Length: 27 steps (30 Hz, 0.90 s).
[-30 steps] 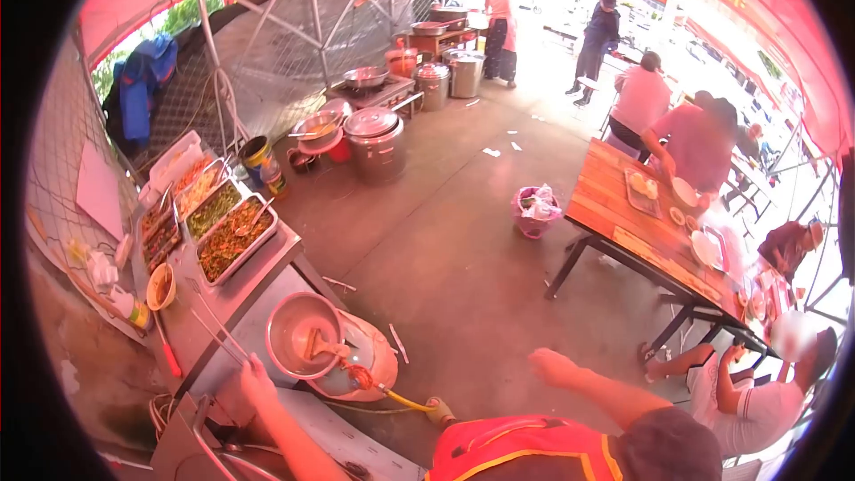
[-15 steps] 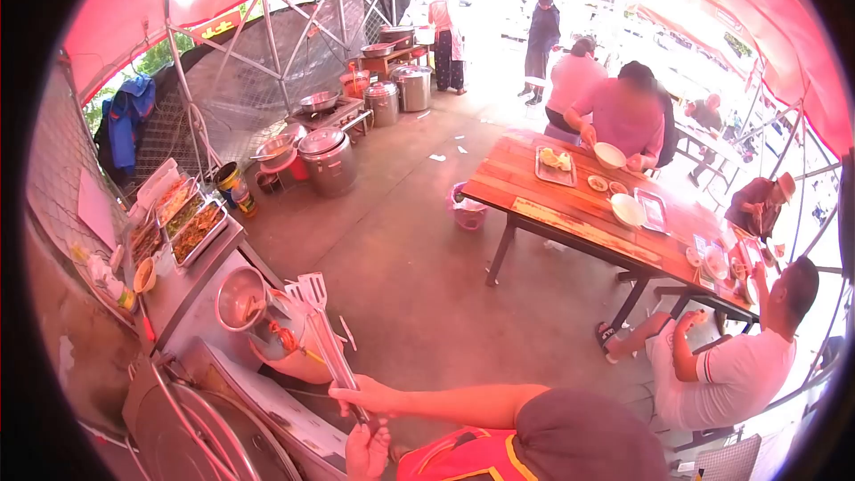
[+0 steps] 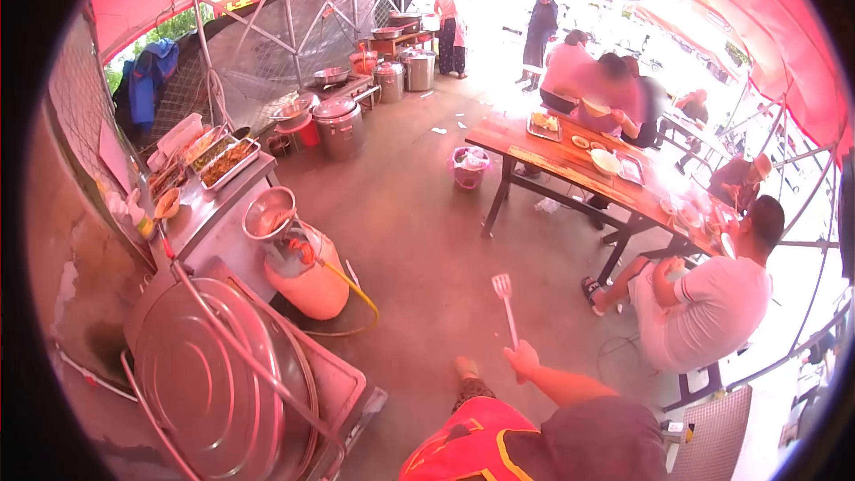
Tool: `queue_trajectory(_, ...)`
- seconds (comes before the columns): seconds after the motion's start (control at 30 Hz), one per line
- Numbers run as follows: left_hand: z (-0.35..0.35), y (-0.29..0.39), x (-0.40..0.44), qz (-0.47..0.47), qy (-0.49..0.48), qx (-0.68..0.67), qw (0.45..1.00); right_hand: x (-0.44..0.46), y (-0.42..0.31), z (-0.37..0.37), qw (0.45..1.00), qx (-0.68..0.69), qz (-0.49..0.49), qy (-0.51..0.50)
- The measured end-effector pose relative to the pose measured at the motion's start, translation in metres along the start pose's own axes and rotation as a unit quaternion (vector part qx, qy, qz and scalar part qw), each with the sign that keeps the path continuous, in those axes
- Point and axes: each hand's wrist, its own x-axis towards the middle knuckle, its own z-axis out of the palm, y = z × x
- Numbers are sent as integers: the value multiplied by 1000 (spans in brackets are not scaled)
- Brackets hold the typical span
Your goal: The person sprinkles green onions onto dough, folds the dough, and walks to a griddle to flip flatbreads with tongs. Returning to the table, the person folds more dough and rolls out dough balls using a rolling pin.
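My right hand (image 3: 523, 361) is closed around the handle of a slotted metal utensil (image 3: 505, 298), whose head points up and away over the floor. My left hand does not show. The red apron (image 3: 472, 445) and dark sleeve (image 3: 606, 441) are at the bottom. On the left lies a large round metal lid (image 3: 209, 374), with a metal bar (image 3: 240, 347) crossing it. Beyond it, a metal bowl (image 3: 270, 212) sits by a gas cylinder (image 3: 312, 281) with a yellow hose (image 3: 361, 294).
Food trays (image 3: 230, 163) stand on a metal counter (image 3: 209, 212) at left. Lidded pots (image 3: 338, 127) line the back. A wooden table (image 3: 557, 160) with bowls is at right, people around it; one seated person (image 3: 704, 303) is close. A pink bin (image 3: 468, 169) stands mid-floor.
The slotted utensil has moved right in my right hand, away from the cylinder. My left hand, earlier at its handle, has left view. The view has shifted, showing more of the round lid.
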Motion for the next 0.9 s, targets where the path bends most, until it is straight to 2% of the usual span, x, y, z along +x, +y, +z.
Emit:
queue_trajectory(0.07, 8, -25, 0, 77, -14, 82, 993, -37, 29, -8, 999, -6, 48, 9)
queue_trajectory(0.17, 1, -43, 19, 69, -9, 93, 993, -91, 53, -24, 996, -31, 86, 2)
queue_trajectory(0.23, -25, -36, 41, -10, -179, 87, 980, -111, 63, -32, 995, -58, 74, 14)
queue_trajectory(0.27, -40, -32, 53, -49, -261, 89, 960, -115, 69, -35, 995, -60, 81, -14)
queue_trajectory(0.33, 23, -119, 54, 94, -204, 104, 969, -118, 79, -39, 991, -62, 94, -72)
queue_trajectory(0.37, 36, -140, 57, 163, -168, 118, 965, -118, 80, -38, 987, -45, 111, -106)
queue_trajectory(0.43, 45, -153, 64, 177, -226, 117, 951, -112, 79, -34, 974, -14, 144, -176)
queue_trajectory(0.53, 24, -155, 81, 139, -363, 92, 916, -91, 80, -14, 970, -12, 120, -210)
queue_trajectory(0.6, -4, -160, 97, 127, -395, 71, 907, -61, 81, 2, 979, -63, 50, -186)
queue_trajectory(0.63, -33, -148, 105, 124, -390, 67, 910, -62, 74, 9, 977, -97, 9, -189)
queue_trajectory(0.7, -99, -121, 114, 115, -319, 103, 935, -63, 40, 18, 989, -93, -74, -85)
queue_trajectory(0.77, -220, -9, 145, -21, -333, 96, 938, -36, 28, 57, 988, -26, -129, -75)
queue_trajectory(0.8, -251, -5, 155, 50, -238, 123, 962, -47, -14, 58, 983, 16, -140, -119)
queue_trajectory(0.87, -310, 14, 191, 66, -143, 60, 986, -82, -107, 37, 963, 57, -162, -207)
queue_trajectory(0.9, -333, 17, 212, 44, -90, 75, 992, -96, -147, 32, 950, 61, -178, -249)
